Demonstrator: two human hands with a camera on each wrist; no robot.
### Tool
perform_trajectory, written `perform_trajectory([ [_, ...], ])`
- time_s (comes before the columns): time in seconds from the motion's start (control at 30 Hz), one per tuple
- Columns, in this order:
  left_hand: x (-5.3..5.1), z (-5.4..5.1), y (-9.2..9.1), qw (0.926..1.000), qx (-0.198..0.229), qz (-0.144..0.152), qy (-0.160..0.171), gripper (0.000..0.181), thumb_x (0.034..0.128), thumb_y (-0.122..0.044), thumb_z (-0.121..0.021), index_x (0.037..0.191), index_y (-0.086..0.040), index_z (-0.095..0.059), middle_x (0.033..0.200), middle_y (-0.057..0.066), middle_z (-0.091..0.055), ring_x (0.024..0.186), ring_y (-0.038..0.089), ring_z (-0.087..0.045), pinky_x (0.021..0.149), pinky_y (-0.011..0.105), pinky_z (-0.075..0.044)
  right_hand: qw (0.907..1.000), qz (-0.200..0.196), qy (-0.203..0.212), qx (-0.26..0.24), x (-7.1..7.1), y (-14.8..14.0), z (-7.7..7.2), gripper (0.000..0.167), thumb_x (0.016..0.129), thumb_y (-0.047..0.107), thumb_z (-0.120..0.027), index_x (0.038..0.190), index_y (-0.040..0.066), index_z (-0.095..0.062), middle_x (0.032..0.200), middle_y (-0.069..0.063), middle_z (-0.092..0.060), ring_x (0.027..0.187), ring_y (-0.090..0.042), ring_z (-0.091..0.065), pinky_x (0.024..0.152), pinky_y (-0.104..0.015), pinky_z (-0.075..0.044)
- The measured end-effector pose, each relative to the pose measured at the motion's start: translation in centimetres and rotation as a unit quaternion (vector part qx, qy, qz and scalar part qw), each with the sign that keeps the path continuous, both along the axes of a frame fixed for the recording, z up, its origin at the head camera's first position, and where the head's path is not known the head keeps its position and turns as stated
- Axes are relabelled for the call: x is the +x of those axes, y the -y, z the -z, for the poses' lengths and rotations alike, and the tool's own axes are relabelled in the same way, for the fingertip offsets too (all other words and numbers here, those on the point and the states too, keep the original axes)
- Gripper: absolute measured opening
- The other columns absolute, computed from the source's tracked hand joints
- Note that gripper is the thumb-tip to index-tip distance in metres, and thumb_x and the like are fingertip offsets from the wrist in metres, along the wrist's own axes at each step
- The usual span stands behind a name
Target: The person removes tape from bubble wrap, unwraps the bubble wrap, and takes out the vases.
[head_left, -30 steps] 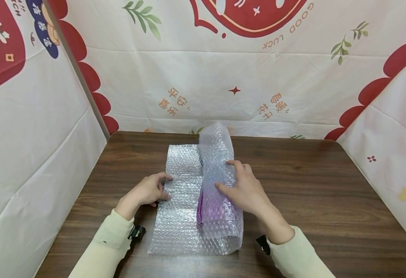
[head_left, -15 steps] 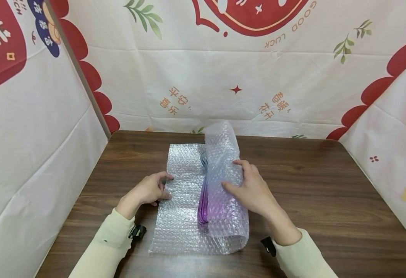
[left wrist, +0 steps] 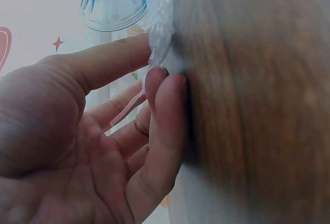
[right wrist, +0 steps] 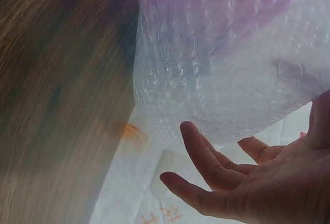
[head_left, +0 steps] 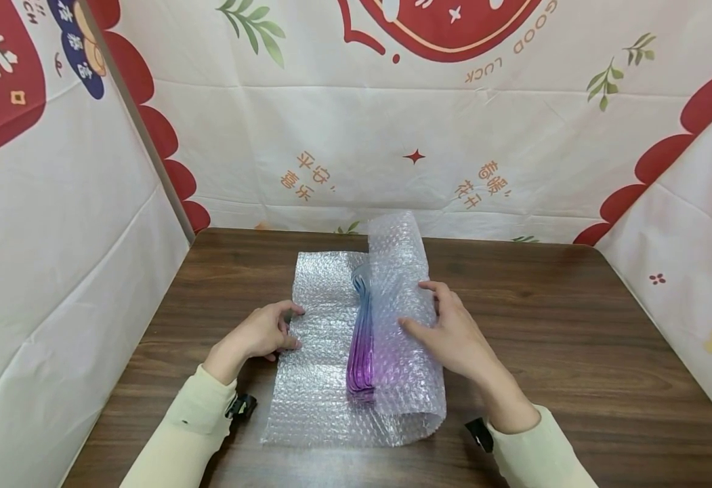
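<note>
So the blue-to-purple glass vase point(head_left: 362, 346) lies on a sheet of bubble wrap point(head_left: 322, 373) on the table point(head_left: 575, 352), its right part blurred under the folded-over flap point(head_left: 398, 271). The left hand point(head_left: 261, 332) has thumb and index apart at the sheet's left edge; can't tell if it's really pinching. The right hand point(head_left: 453, 335) is spread against the flap, and its wrist view cuts off the thumb.
</note>
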State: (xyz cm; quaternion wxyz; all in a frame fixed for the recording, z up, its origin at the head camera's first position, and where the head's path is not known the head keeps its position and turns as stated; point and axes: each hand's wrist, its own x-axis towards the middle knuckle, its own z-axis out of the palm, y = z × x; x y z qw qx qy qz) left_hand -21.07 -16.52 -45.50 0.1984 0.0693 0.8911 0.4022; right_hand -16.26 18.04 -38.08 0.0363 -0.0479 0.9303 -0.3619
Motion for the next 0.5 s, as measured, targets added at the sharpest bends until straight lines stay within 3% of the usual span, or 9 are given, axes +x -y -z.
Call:
perform_trajectory([
  [0.5, 0.0, 0.1, 0.0, 1.0, 0.001, -0.005, 0.0, 0.06, 0.0857, -0.011, -0.085, 0.14, -0.019, -0.06, 0.079, 0.008, -0.059, 0.062, 0.018, -0.058, 0.049, 0.032, -0.056, 0.9994, -0.002, 0.023, -0.025, 0.1, -1.3, 0.4, 0.082, 0.096, 0.051, -0.069, 0.159, 0.016, -0.031, 0.16, -0.031, -0.035, 0.143, -0.051, -0.042, 0.11, -0.068, -0.043],
])
